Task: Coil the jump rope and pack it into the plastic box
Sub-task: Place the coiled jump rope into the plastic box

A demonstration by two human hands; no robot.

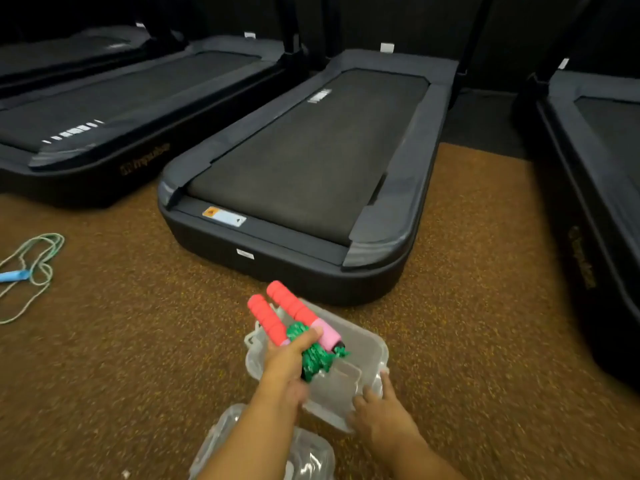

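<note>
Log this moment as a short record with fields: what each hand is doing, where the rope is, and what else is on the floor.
left hand: grips the coiled jump rope by its red handles, over the plastic box
right hand: steadies the plastic box's near rim
rope state: green cord bundled, not yet released
nearby: second clear container in front of the person; blue-handled jump rope loose on the carpet, far left
background: treadmill

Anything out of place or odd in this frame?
Yes: a second rope with a blue handle lies loose and uncoiled on the floor at far left. The left hand holds the coiled green rope over the box, which the right hand steadies.
</note>
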